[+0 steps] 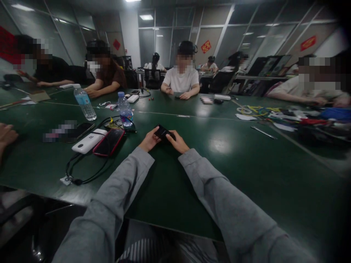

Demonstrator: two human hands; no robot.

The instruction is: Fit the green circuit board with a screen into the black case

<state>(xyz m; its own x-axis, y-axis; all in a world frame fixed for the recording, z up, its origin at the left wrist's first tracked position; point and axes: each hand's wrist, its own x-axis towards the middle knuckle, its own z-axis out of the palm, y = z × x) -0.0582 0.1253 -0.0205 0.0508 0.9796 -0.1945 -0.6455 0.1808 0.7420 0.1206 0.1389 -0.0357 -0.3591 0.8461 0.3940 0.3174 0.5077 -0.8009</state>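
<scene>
Over the middle of the green table, both my hands hold a dark, flat black phone with faint light marks on its face. My left hand is closed around its left end. At the right end, my right hand grips it with the thumb over the top. To the left of my hands lie a red-edged phone and a white power bank, with a black cable looped around them. The rest of the held phone's underside is hidden by my fingers.
Two water bottles, one tilted-looking and one upright, stand at the left. Another phone lies nearby. Cables and cloth pile up at the right, near a metal tool. Several people sit around the table; a person's hand shows at far left.
</scene>
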